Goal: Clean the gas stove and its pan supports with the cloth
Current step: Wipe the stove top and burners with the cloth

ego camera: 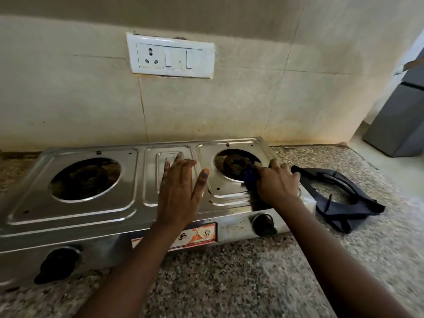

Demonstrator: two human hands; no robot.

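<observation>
Speckled grey granite counter [229, 278] carries everything in view, with a stained beige tiled wall [68, 99] and a white socket plate [171, 56] behind it. On the counter sits the 2-burner stainless steel gas stove [75, 216], both burner wells bare, since the black metal pan supports [339, 198] lie stacked on the counter just beside the stove's right end. The steel top looks fairly bright on the left, but the front panel near the right black knob [263, 222] shows brown specks, and both burner heads look dark and rusty. The left hand [179, 191] lies flat and spread wide on the middle panel, gripping nothing, seemingly to steady the stove. The right hand [276, 182] is closed around a bunched dark blue cloth [249, 176], pressing it at the right edge of the right burner [236, 166] opening. By this evidence the work is midway at best: the top is being wiped, while the front panel, the knobs and the 2 pan supports probably remain to be cleaned.
</observation>
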